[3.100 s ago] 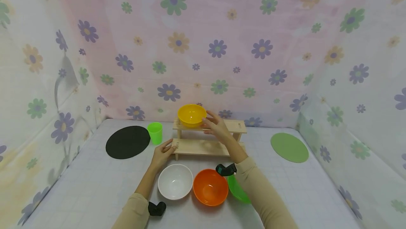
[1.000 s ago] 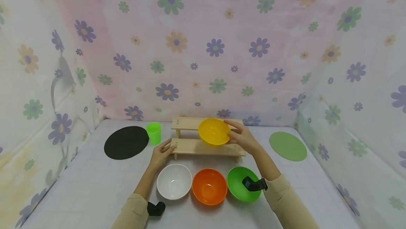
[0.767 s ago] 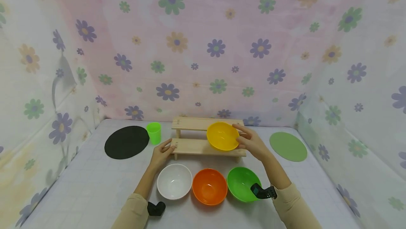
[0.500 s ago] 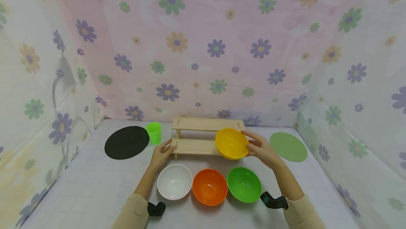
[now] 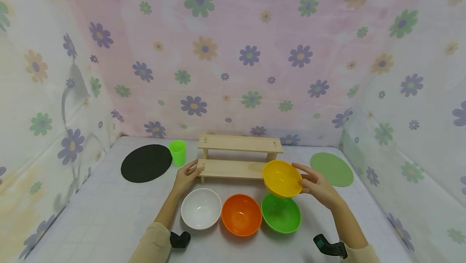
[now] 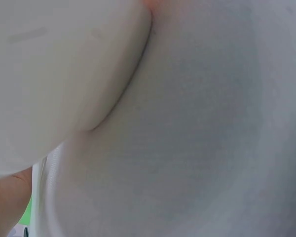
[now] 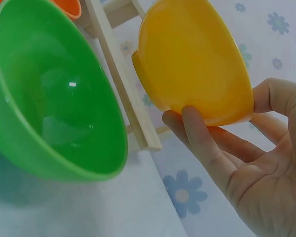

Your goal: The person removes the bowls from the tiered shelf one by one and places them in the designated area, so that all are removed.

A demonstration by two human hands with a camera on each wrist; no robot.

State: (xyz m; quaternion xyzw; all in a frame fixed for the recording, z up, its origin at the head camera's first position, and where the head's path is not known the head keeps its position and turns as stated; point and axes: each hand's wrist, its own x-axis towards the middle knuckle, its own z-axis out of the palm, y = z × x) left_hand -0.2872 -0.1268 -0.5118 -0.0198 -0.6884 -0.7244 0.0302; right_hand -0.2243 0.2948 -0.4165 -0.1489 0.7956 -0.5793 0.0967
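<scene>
My right hand [image 5: 320, 186] grips a yellow bowl [image 5: 282, 178] by its right side, thumb at the rim and fingers under the outer wall. The bowl is tilted in the air, overlapping the back rim of a green bowl [image 5: 280, 216] in the head view. In the right wrist view the yellow bowl [image 7: 197, 59] shows its side and foot, apart from the green bowl [image 7: 54, 98]. My left hand [image 5: 185, 178] holds the left end of the lower board of a two-step wooden shelf [image 5: 231, 168]. Nothing stands on the shelf. A white bowl [image 6: 54, 74] blocks much of the left wrist view.
A white bowl [image 5: 201, 208] and an orange bowl [image 5: 242, 214] stand in a row with the green one, in front of the shelf. A green cup [image 5: 178, 153] and a black round mat [image 5: 147, 163] lie left; a pale green round mat [image 5: 331, 169] lies right.
My right hand has lifted the yellow bowl off the upper board and carried it right and toward me, over the green bowl's back edge. My left hand has stayed at the shelf's end.
</scene>
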